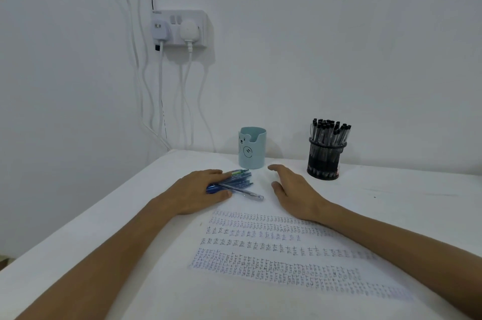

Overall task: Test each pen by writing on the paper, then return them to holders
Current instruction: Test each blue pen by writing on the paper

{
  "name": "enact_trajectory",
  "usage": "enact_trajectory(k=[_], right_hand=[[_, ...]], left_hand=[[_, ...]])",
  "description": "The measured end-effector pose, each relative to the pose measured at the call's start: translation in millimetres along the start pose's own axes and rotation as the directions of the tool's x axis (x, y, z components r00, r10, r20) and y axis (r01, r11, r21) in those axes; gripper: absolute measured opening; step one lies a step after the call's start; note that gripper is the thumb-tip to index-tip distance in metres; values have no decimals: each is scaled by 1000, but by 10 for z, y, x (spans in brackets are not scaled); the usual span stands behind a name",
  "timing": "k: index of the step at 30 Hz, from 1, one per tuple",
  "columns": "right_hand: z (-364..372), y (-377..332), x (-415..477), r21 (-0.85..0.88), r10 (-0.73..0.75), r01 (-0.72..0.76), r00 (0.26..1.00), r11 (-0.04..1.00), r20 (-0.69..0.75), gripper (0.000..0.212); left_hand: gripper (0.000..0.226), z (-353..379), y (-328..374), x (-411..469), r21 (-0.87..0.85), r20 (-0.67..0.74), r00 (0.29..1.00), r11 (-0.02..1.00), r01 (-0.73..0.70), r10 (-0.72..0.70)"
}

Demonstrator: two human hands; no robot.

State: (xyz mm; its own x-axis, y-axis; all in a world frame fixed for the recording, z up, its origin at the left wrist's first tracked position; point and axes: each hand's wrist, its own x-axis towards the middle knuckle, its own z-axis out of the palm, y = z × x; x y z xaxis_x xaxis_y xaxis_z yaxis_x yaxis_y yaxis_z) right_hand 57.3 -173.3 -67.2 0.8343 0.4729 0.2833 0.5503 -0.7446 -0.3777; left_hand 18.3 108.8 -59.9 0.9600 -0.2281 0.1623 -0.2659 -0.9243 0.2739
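Near the far edge of the white surface (pixel 391 202) stand two holders. The blue holder (pixel 252 149) has a bear face on it, and I can't see inside it. The black mesh holder (pixel 324 160) stands well to its right and is full of black pens (pixel 328 130).

Just in front of the blue holder lies a bunch of blue pens (pixel 240 180). The left hand (pixel 200 189) rests flat on their ends, its fingers straight and close together. One clear pen (pixel 247 193) sticks out to the right.

The right hand (pixel 294 192) lies near the pens but apart from them, fingers straight, thumb spread away, holding nothing.

The paper (pixel 260 280) lies toward the near edge, covered with rows of writing. A wall socket (pixel 180 29) holds two white plugs.
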Motion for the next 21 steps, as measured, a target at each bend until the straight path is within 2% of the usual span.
enact_trajectory(k=[4,9,13,17,21], right_hand=[[-5,40,-232,-36,36,-37,999,999,-28,46],[-20,47,-454,-76,88,-90,996,993,-33,49],[-61,-23,-516,-76,59,-60,998,995,-18,50],[-107,-126,-369,-53,-47,45,998,998,-30,46],[-73,-215,-185,-148,-211,205,977,968,-30,45]], left_hand=[[61,59,32,-11,4,-40,999,1000,6,-6],[58,122,168,-31,-1,-76,997,1000,-4,4],[58,118,261,-58,23,-115,993,1000,-1,4],[60,80,262,-91,-27,-133,991,1000,-3,-1],[56,31,201,-133,-101,-120,993,994,-30,18]])
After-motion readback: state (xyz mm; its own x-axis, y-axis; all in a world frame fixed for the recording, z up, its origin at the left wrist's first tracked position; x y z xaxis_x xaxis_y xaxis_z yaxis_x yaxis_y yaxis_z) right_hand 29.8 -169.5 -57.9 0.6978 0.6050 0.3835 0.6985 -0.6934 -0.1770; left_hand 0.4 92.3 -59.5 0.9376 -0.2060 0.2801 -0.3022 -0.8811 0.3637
